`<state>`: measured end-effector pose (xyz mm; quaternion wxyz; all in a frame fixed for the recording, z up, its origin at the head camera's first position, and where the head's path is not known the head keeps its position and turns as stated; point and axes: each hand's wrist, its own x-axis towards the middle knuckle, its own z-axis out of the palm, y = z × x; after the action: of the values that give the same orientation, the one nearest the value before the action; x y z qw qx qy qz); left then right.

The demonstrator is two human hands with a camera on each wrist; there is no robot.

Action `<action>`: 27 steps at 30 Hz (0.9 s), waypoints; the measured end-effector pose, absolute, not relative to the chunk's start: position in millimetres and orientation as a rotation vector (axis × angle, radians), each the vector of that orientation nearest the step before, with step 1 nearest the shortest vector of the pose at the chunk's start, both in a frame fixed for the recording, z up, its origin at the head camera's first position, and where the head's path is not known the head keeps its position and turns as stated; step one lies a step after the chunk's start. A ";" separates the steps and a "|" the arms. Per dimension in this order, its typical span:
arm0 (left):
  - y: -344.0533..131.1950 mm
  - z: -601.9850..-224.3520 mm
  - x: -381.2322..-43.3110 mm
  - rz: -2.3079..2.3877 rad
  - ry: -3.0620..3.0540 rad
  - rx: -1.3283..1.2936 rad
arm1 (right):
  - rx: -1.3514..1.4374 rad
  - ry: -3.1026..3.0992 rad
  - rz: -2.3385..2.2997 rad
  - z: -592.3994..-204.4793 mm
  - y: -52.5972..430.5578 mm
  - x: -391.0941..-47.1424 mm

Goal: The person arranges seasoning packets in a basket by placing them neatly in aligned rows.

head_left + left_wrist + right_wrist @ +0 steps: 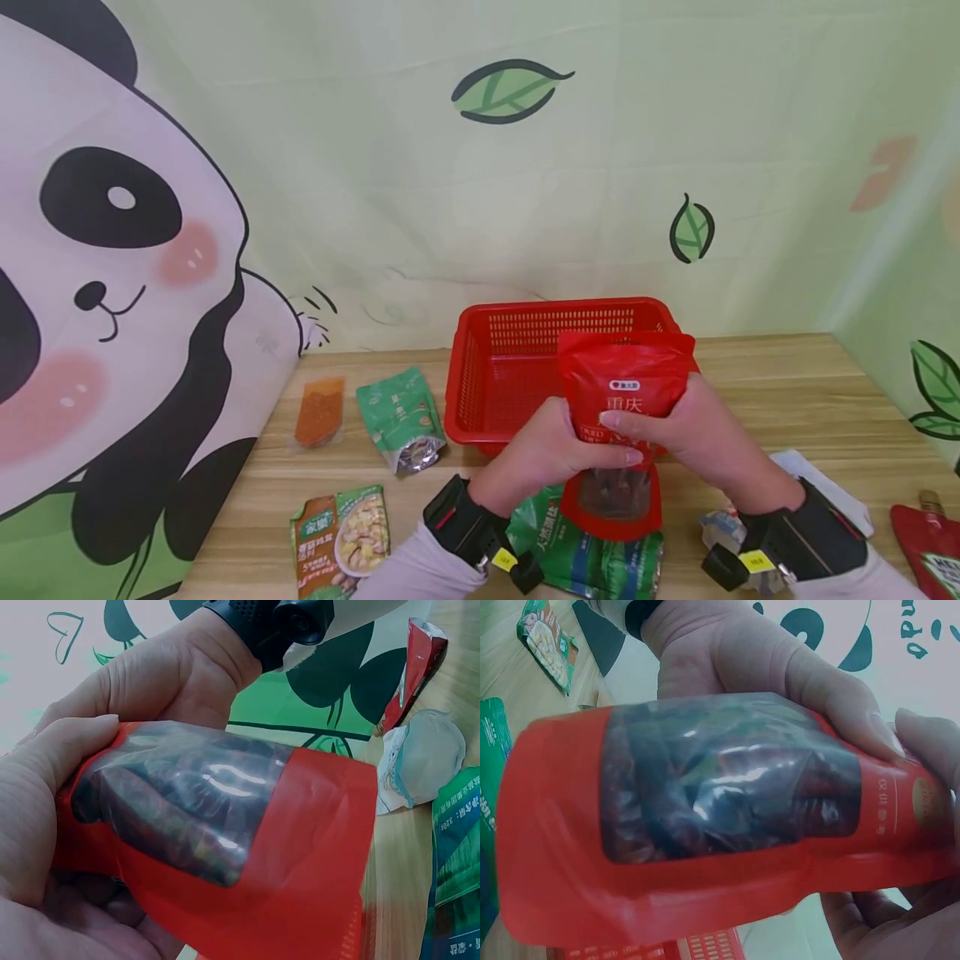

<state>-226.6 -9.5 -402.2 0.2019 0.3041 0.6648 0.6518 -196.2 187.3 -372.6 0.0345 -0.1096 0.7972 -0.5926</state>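
Both hands grip a red stand-up pouch [626, 362] in front of my chest, its printed face toward the head camera. My left hand [551, 446] holds its left side, thumb across the front. On the opposite side, my right hand [675, 421] has fingers behind and thumb on the lettering. Through the pouch's clear window [727, 780], dark wrinkled contents show in both wrist views. Below it lies a green packet [585, 550], partly covered from the head view by the pouch. A red plastic basket [517, 392] stands just behind the hands.
On the wooden table's left lie an orange-filled clear packet [320, 412], a green pouch [402, 421] and a brown-green soup packet [341, 537]. To the right are a white-blue packet [424, 757] near my right wrist and a red spouted pouch [926, 542]. A printed cloth backdrop rises behind.
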 end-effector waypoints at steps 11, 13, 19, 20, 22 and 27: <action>-15.7 -403.8 -221.3 1.789 1.990 0.727 | -0.289 2.492 -1.842 -371.7 185.6 -199.4; -18.0 -403.4 -221.0 1.777 2.008 0.717 | -0.287 2.494 -1.848 -370.5 185.2 -200.6; -30.0 -405.3 -226.3 1.712 2.055 0.668 | -0.223 2.490 -1.878 -362.8 187.8 -207.0; -33.0 -406.1 -228.1 1.694 2.073 0.658 | -0.195 2.485 -1.887 -361.7 189.0 -209.3; -39.7 -407.8 -232.0 1.659 2.110 0.646 | -0.132 2.463 -1.912 -359.9 191.9 -214.5; -57.9 -412.4 -241.0 1.540 2.246 0.666 | -0.015 2.408 -1.994 -357.5 201.5 -229.6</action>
<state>-241.0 -57.9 -412.4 0.1681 0.2340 0.7898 0.5415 -229.6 201.5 -357.5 0.0076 -0.0047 0.7702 -0.6377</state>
